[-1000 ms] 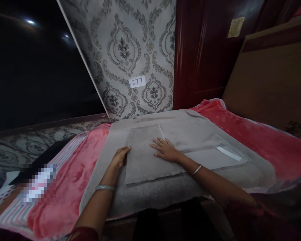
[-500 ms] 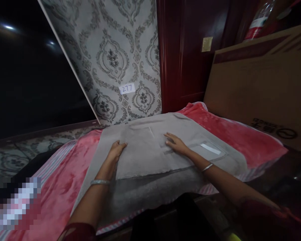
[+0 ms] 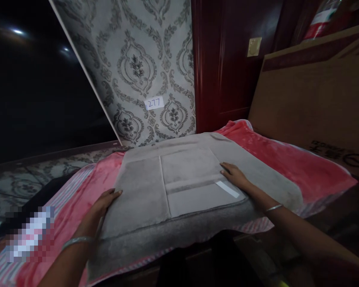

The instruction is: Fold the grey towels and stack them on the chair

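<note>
A flat grey fabric piece [image 3: 142,189] lies spread on a grey blanket [image 3: 257,171], a raised crease running down between its two panels. Its right panel carries a paler band and a white strip [image 3: 227,189]. My left hand [image 3: 107,200] is at the left edge of the fabric piece, fingers curled over it with the thumb side up. At the opposite edge, my right hand [image 3: 233,175] grips near the upper corner, its fingers partly hidden. A bracelet shows on each wrist.
A red blanket [image 3: 281,159] with a striped border lies under the grey one. To the right, a large cardboard box [image 3: 314,99] leans beside a dark red door [image 3: 227,59]. A black screen [image 3: 44,87] stands at left. The wall bears a paper marked 277 [image 3: 154,103].
My hands have moved apart, left hand to the left and right hand to the right. The fabric piece now lies wider, with its central crease and pale band exposed. The view has shifted slightly.
</note>
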Demonstrator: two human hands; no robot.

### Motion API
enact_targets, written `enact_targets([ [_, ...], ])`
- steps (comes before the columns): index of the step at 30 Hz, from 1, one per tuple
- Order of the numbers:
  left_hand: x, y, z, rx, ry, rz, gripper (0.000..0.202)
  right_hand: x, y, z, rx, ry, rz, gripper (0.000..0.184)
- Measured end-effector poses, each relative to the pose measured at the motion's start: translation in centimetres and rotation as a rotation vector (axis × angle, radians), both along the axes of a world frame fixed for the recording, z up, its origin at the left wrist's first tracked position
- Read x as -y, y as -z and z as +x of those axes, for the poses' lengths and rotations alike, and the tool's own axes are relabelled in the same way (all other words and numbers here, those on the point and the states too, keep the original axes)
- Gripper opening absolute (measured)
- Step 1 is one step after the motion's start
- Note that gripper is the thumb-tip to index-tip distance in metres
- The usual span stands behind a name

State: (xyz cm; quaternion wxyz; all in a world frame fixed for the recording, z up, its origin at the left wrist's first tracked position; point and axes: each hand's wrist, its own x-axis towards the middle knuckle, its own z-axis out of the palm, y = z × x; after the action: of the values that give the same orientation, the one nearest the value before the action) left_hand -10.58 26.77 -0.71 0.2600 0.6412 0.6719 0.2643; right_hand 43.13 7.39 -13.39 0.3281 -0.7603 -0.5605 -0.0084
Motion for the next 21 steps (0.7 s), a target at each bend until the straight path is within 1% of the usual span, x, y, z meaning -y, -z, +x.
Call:
enact_targets([
  [1, 0.3, 0.2, 0.3, -0.058, -0.005, -0.009, 0.045, -0.1, 0.2, 0.0, 0.008, 0.0, 0.005, 0.053],
  [2, 0.5, 0.2, 0.9, -0.132, -0.003, 0.019, 0.049, -0.1, 0.3, 0.0, 0.012, -0.003, 0.011, 0.052],
  [4, 1.1, -0.3, 3.1, -0.321, 0.041, 0.17, 0.051, -0.1, 0.5, -0.1, 0.017, -0.007, 0.025, 0.052],
  [5, 1.4, -0.6, 4.6, -0.429, 0.087, 0.265, 0.048, -0.1, 0.6, -0.1, 0.02, -0.006, 0.036, 0.052],
  [6, 1.8, -1.0, 6.3, -0.517, 0.155, 0.319, 0.042, 0.0, 0.7, -0.2, 0.025, -0.002, 0.048, 0.052],
  [7, 2.2, -1.3, 8.2, -0.548, 0.226, 0.311, 0.035, 0.1, 0.7, -0.2, 0.03, 0.002, 0.06, 0.051],
  [9, 3.0, -1.4, 12.0, -0.543, 0.322, 0.277, 0.033, 0.3, 0.8, -0.4, 0.036, 0.01, 0.08, 0.051],
  [11, 3.6, -0.9, 15.5, -0.561, 0.373, 0.251, 0.04, 0.5, 0.8, -0.5, 0.039, 0.008, 0.085, 0.051],
  [13, 3.9, -0.1, 18.1, -0.597, 0.377, 0.208, 0.048, 0.6, 0.8, -0.6, 0.04, 0.003, 0.079, 0.052],
  [14, 3.8, 0.4, 19.0, -0.611, 0.37, 0.19, 0.05, 0.6, 0.8, -0.6, 0.039, 0.002, 0.076, 0.054],
  [16, 3.5, 1.2, 19.9, -0.624, 0.353, 0.163, 0.046, 0.7, 0.9, -0.6, 0.037, 0.005, 0.075, 0.056],
  [18, 2.9, 1.6, 19.9, -0.624, 0.351, 0.146, 0.038, 0.7, 1.0, -0.7, 0.036, 0.01, 0.083, 0.055],
  [21, 2.0, 1.7, 19.4, -0.621, 0.365, 0.129, 0.032, 0.7, 1.2, -0.7, 0.035, 0.011, 0.097, 0.052],
])
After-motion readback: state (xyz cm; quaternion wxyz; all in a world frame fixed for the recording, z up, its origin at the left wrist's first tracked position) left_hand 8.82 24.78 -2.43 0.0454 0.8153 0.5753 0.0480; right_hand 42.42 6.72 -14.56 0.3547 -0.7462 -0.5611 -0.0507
